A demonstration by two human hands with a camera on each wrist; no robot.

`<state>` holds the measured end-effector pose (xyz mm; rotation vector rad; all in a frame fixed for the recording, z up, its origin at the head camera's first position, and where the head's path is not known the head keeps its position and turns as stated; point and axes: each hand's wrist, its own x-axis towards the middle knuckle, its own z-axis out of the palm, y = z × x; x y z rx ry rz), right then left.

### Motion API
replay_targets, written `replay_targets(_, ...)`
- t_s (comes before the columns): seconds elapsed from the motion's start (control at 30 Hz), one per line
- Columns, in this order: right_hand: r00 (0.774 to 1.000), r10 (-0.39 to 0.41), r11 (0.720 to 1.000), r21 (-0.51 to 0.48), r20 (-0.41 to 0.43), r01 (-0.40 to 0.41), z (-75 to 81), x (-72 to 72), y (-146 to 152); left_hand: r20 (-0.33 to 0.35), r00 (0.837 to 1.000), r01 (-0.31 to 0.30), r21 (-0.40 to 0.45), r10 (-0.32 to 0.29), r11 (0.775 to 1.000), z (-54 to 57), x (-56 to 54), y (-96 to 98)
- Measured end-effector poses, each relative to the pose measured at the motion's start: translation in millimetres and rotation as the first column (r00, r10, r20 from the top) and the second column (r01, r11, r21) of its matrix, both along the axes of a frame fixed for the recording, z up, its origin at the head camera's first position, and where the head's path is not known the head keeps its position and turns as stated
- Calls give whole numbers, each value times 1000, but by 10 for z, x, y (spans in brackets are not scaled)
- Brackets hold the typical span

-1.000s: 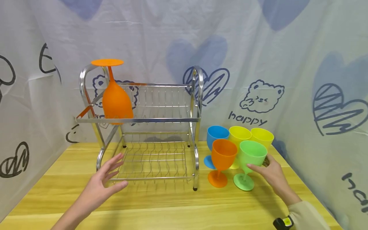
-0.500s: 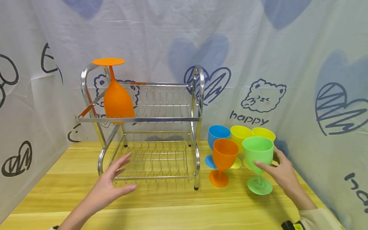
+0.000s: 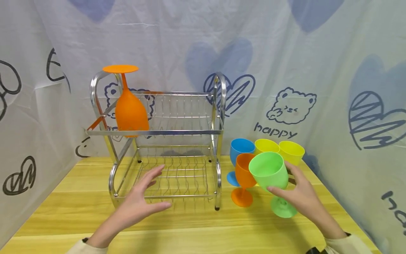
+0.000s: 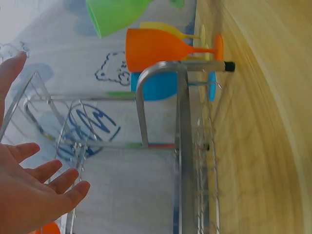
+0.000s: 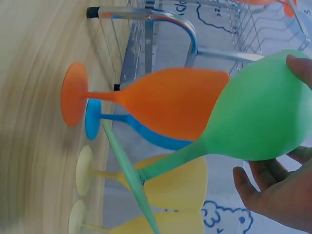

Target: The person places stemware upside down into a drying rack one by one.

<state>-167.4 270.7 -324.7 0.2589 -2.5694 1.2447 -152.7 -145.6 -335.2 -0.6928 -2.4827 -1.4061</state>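
Green goblet [image 3: 269,173], base edge [image 5: 131,176] off tabletop [image 3: 190,236], gripped by right fingers [image 5: 246,188]; left fingers [image 4: 74,194] spread.

Bare left hand [image 3: 136,207] raised, thumb and fingers spread well apart. Bare right hand [image 3: 299,197] gripping, thumb opposite bent fingers. Cream fabric sleeves [image 3: 347,244] end near both wrists.
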Motion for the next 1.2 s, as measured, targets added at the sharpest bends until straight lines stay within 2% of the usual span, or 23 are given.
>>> replay_targets(0.13, 999, 23, 999, 36, -29, -22, 1, 12, -88, -13, 999, 36, -4, -36, 999, 29, -32, 146)
replay_targets(0.3, 992, 69, 993, 100, -108, -59, -15, 42, -191, 23, 998, 56, -3, -56, 998, 33, -47, 298)
replay_targets(0.53, 954, 195, 968, 205, -229, -148, -48, 94, -363, 81, 993, 82, 32, -84, 996, -36, -17, 432)
replay_targets(0.7, 926, 251, 933, 324, -282, -154, -87, 97, -477, 101, 990, 97, 39, -101, 994, -70, -15, 538)
replay_targets(1.0, 867, 363, 859, 484, -342, -169, -118, 61, -670, 67, 989, 125, 48, -128, 991, -106, -60, 713)
replay_targets(1.2, 847, 416, 809, 561, -332, -177, -125, 51, -808, 98, 983, 153, 52, -157, 987, -159, -62, 798)
